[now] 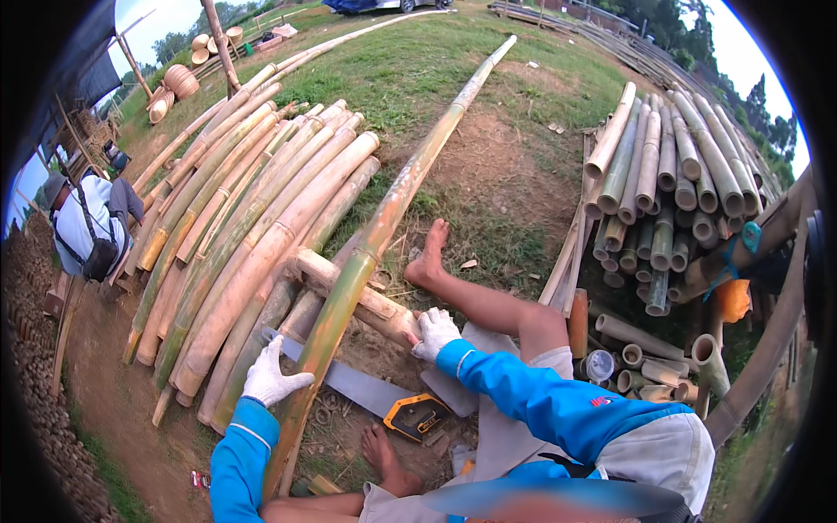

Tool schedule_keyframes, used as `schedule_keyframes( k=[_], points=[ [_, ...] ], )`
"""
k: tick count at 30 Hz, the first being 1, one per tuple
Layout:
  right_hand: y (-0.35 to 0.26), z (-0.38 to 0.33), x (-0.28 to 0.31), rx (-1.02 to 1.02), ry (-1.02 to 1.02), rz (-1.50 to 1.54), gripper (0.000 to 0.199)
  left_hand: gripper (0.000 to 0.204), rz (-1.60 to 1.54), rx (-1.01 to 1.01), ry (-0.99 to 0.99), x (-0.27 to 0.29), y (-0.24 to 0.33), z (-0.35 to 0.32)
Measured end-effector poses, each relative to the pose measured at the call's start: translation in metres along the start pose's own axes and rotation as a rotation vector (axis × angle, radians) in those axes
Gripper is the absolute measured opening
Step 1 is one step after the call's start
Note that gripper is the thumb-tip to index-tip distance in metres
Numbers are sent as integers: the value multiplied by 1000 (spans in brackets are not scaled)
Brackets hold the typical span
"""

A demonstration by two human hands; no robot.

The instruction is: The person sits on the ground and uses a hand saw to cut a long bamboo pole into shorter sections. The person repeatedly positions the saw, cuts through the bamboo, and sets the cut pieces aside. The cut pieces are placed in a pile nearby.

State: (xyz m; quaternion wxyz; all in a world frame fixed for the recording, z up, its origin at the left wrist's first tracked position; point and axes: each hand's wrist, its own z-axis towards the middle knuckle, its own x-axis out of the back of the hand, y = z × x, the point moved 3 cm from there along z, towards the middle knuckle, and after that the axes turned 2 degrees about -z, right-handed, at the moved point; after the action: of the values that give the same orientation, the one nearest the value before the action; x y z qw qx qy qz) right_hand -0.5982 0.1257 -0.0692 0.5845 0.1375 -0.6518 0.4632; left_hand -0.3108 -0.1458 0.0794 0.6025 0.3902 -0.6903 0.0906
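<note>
A long green-brown bamboo pole (353, 275) runs from beside my legs away up the yard. It crosses over a short thick bamboo piece (379, 307). My left hand (272, 375), in a white glove, is at the left side of the pole with fingers stretched and thumb spread towards it. The left fingertips are close to the tip of a hand saw (366, 390), whose blade passes beneath the pole. Its yellow and black handle lies on the ground side nearest my legs. My right hand (436, 335), also gloved, is closed around the right end of the short piece.
Several bamboo poles (279, 222) lie side by side at the left. A stack of cut bamboo (671, 183) stands at the right, above a heap of short offcuts (641, 357). A person (91, 222) with a black bag sits at the far left. Woven baskets (180, 81) sit beyond.
</note>
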Motion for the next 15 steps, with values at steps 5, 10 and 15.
schedule_keyframes(
  k=[5, 10, 15],
  points=[
    [-2, -1, -1, -15, -18, -54, 67, 137, -24, 0, 7, -37, 63, 76],
    [-6, -1, 3, -17, -14, -62, 69, 109, -43, 82, -20, -55, 70, 94],
    [-8, -1, 6, -40, -46, -89, 69, 92, -7, 54, -18, -47, 71, 87]
  ],
)
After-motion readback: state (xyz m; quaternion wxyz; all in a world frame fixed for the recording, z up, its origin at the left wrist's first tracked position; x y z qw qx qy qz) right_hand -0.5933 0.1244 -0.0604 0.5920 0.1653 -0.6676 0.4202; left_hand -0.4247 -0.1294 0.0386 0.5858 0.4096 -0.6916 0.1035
